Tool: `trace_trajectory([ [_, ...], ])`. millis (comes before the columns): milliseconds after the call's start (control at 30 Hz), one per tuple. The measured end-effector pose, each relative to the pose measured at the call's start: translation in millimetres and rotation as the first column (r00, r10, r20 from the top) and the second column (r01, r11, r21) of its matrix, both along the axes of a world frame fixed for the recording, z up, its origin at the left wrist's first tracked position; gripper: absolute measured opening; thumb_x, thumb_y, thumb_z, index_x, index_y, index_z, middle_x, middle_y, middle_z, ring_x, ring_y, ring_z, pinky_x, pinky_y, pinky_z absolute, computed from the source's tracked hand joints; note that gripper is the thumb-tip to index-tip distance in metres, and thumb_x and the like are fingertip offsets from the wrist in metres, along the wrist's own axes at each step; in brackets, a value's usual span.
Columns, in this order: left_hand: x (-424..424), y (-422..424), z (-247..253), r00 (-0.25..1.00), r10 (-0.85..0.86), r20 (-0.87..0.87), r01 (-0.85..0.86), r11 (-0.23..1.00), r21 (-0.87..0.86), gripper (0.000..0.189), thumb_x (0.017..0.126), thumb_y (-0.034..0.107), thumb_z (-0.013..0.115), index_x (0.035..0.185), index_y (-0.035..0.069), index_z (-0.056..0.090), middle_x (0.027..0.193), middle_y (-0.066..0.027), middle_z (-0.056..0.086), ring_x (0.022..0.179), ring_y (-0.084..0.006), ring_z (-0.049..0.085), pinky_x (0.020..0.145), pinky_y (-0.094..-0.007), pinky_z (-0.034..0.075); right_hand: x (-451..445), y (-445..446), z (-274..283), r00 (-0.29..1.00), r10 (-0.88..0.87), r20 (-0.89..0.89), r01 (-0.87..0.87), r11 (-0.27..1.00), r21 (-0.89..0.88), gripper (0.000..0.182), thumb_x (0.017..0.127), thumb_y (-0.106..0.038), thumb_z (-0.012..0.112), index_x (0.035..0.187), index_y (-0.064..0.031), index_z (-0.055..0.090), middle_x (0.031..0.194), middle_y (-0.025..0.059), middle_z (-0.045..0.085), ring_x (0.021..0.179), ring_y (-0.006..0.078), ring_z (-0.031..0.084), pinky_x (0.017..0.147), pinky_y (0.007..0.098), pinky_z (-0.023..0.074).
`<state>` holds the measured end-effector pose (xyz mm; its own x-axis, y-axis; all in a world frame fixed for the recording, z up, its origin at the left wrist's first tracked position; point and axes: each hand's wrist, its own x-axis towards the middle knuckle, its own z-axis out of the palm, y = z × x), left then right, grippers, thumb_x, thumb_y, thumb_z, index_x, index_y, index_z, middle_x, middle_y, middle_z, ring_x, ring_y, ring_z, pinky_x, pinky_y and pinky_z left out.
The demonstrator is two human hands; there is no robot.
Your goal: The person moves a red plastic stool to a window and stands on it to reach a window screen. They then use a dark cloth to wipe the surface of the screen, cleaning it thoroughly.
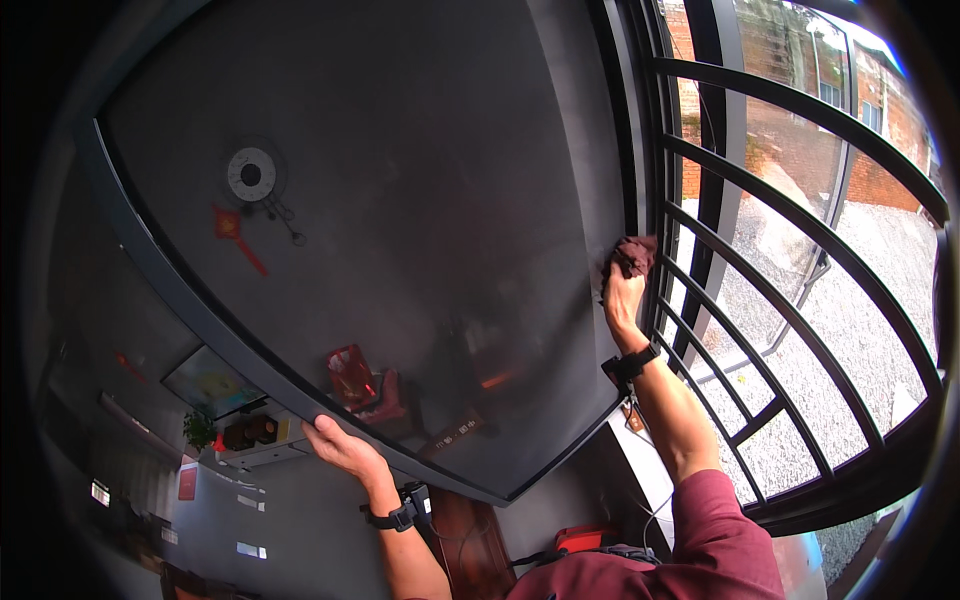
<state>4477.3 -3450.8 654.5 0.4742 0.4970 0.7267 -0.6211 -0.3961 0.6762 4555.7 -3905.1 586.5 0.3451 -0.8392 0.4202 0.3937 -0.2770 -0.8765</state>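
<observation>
A large framed window sash with a dark glass pane [450, 225] fills the middle of the view. My left hand [341, 448] grips the lower left part of its grey frame [247, 360], with the thumb laid along the edge. On the right, my right hand [624, 296] holds a bunched maroon cloth [636, 255] against the pane's right side, close to the frame. The glass shows a round white-and-dark thing and a red hanging ornament; whether they are reflections or lie behind it, I cannot tell. Both wrists wear black strapped devices.
Dark metal window bars [780, 300] run along the right, with gravel and a brick wall [885, 165] outside. Below the sash are a dark wooden piece of furniture [469, 536], a red object [585, 537] and a cable. A potted plant [199, 431] stands by a picture at the left.
</observation>
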Motion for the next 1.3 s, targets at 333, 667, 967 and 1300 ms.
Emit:
trace_trajectory([
  [333, -3, -7, -1, 1.0, -0.023, -0.005, 0.023, 0.999, -0.034, 0.054, 0.109, 0.042, 0.045, 0.128, -0.008, 0.053, 0.123, -0.0156, 0.058, 0.108, -0.0218, 0.056, 0.098, -0.0333, 0.046, -59, 53, 101, 0.966, 0.031, 0.256, 0.204, 0.516, -0.832, 0.03, 0.073, 0.006, 0.063, 0.102, -0.0025, 0.064, 0.109, 0.0139, 0.062, 0.101, 0.0345, 0.062, 0.091, 0.041, 0.0507],
  [667, -3, -8, -1, 1.0, 0.021, -0.021, -0.022, 0.999, -0.036, 0.06, 0.109, 0.041, 0.044, 0.139, -0.01, 0.047, 0.133, -0.019, 0.056, 0.119, -0.0252, 0.055, 0.105, -0.0358, 0.042, -29, 80, 164, 0.927, 0.228, 0.299, 0.045, 0.721, -0.691, 0.043, 0.095, -0.03, 0.062, 0.124, 0.0017, 0.059, 0.139, 0.0228, 0.047, 0.129, 0.0406, 0.045, 0.112, 0.0491, 0.0342],
  [967, -5, -6, 4, 1.0, 0.02, 0.016, -0.02, 1.0, -0.005, 0.057, 0.109, 0.042, 0.045, 0.132, -0.01, 0.05, 0.125, -0.0173, 0.057, 0.111, -0.0246, 0.055, 0.101, -0.0359, 0.043, 17, 115, 248, 0.889, 0.02, 0.458, 0.348, 0.621, -0.703, 0.04, 0.089, -0.016, 0.069, 0.121, 0.0002, 0.051, 0.129, 0.0242, 0.048, 0.122, 0.0416, 0.046, 0.106, 0.0522, 0.0348],
  [1300, -2, -10, 2, 0.999, 0.051, -0.014, -0.052, 0.999, -0.012, 0.052, 0.109, 0.041, 0.045, 0.119, -0.008, 0.056, 0.107, -0.0131, 0.058, 0.097, -0.0207, 0.054, 0.09, -0.0344, 0.046, 31, 68, 293, 0.936, -0.144, 0.322, 0.333, 0.662, -0.672, 0.061, 0.096, -0.036, 0.058, 0.14, 0.0041, 0.044, 0.136, 0.0269, 0.044, 0.127, 0.0454, 0.042, 0.108, 0.0564, 0.0326],
])
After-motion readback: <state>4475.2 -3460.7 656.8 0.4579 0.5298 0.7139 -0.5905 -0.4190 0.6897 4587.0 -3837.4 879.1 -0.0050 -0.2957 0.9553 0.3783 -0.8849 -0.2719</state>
